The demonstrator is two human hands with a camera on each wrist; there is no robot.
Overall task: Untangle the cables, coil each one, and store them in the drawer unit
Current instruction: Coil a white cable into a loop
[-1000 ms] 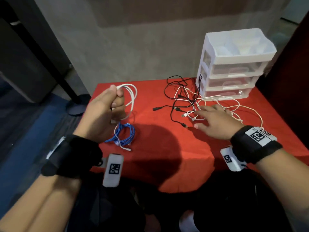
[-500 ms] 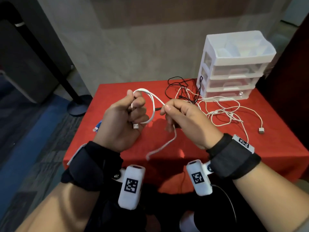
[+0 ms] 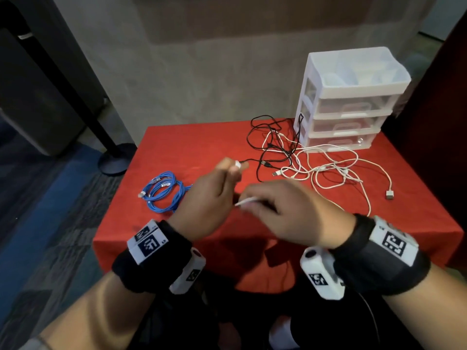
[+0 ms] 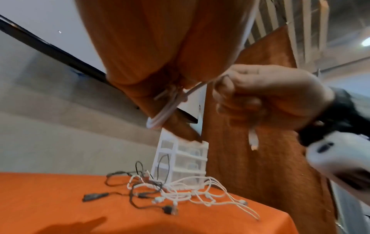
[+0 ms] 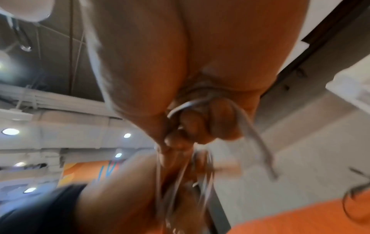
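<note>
Both hands are raised above the near half of the red tabletop [image 3: 192, 137], close together. The left hand [image 3: 202, 205] grips a white cable [image 4: 160, 117] with curled fingers; several turns of it loop out past the fingertips, seen best from the left wrist. The right hand [image 3: 290, 213] pinches the free run of the same cable, and one connector end [image 4: 253, 139] hangs below its closed fingers. In the head view both hands are motion-blurred, so only a short white stretch shows between them. The right wrist view is heavily blurred; the number of loops cannot be counted there.

A coiled blue cable [image 3: 164, 192] lies on the tabletop left of the hands, partly hidden behind the left hand. A tangle of black and white cables [image 3: 303, 160] lies at the far right, touching the base of the white drawer unit [image 3: 348, 97]. The three drawers appear shut. Individual cables in the tangle cannot be separated by eye.
</note>
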